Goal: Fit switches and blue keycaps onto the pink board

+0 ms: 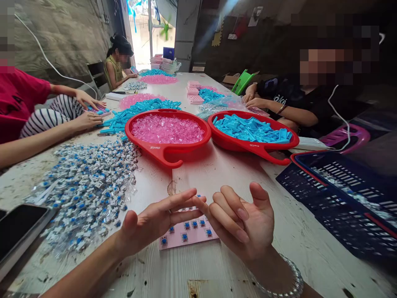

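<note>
A thin pink board (196, 237) lies flat on the pale, wood-grained table (198, 176), turned a little askew from where I stand. Small square pieces (184, 237) with bright blue centres sit on it, set wide apart along the near edge and closer together just behind. Much of its far part is hidden, so I can't count them all.

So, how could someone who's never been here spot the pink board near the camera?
On the long pale table, find the red basin of clear pink pieces. Come from it toward the camera, where the person's left hand and right hand partly cover a flat pink board. Unlike the loose heap to its left, it carries small blue-centred pieces set apart from one another.
</note>
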Tool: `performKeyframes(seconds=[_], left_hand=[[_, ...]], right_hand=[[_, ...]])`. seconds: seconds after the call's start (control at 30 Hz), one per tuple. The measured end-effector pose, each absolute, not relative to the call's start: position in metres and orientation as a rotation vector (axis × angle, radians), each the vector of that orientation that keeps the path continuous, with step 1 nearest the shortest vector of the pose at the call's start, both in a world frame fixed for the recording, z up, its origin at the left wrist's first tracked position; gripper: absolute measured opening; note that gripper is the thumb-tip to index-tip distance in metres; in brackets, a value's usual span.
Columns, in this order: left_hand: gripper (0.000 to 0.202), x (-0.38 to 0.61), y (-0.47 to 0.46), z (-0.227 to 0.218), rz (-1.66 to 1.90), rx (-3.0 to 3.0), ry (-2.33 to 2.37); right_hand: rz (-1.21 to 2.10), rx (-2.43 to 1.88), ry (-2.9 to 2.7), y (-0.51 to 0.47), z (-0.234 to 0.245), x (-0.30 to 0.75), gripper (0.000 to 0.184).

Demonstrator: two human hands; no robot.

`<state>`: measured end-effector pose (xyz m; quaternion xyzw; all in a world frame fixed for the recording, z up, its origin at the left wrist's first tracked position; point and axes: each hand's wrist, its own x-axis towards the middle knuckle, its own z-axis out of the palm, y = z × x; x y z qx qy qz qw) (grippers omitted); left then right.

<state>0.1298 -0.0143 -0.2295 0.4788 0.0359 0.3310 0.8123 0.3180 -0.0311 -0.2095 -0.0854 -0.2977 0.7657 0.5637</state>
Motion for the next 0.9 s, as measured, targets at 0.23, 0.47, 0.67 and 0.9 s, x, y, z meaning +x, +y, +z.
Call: performKeyframes(seconds=[0.23, 0.47, 0.67, 0.9], left_hand=[[0.087, 0.1295, -0.0141, -0.228, 0.699, 1.033, 0.08], [0.086, 0.1291, -0.0142, -0.2275, 0.693, 1.055, 0.083], [0.085, 0.1312, -0.0146, -0.2296, 0.641, 1.081, 0.083], [0.102, 0.1269, -0.0127, -0.2236, 0.673, 0.931, 0.113]], right_hand=[[1.801, -0.223, -0.707, -0.0319, -0.2088, 0.3185, 0.054], [1.823, -0.198, -0.685, -0.032, -0.2096, 0.3191, 0.055], [1.824, -0.191, -0.711, -0.033, -0.208, 0.3189, 0.055], [1.299, -0.567, -1.09, -0.0365, -0.2043, 0.3191, 0.03]])
